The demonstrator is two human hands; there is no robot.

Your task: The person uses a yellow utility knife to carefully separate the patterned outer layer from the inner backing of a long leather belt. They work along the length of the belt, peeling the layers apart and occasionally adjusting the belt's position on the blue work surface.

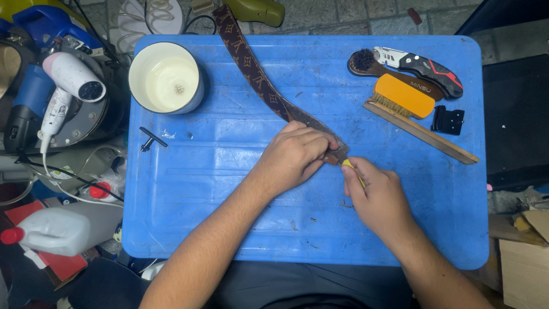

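At the centre of the frame the left hand (294,154) lies curled over the end of a brown patterned strap (257,74), pressing it flat on the blue worktop (229,189). The strap runs from there diagonally up to the top edge of the frame, left of centre. Just right of it, the right hand (380,197) is closed around a thin yellow-handled tool (350,167), whose tip meets the strap's end beside the left fingers; the tip looks like a small blade or brush, but it is too hidden to tell.

In the upper left of the worktop stands a white round tub (166,77) of pale paste, with a small black key-shaped piece (151,139) below it. In the upper right lie a dark round brush (366,62), a folding utility knife (423,67), an orange-backed bristle brush (412,109) and a small black hinge (447,120). Off the worktop at the left edge sit a white hairdryer (66,86) and a white plastic jug (54,229).
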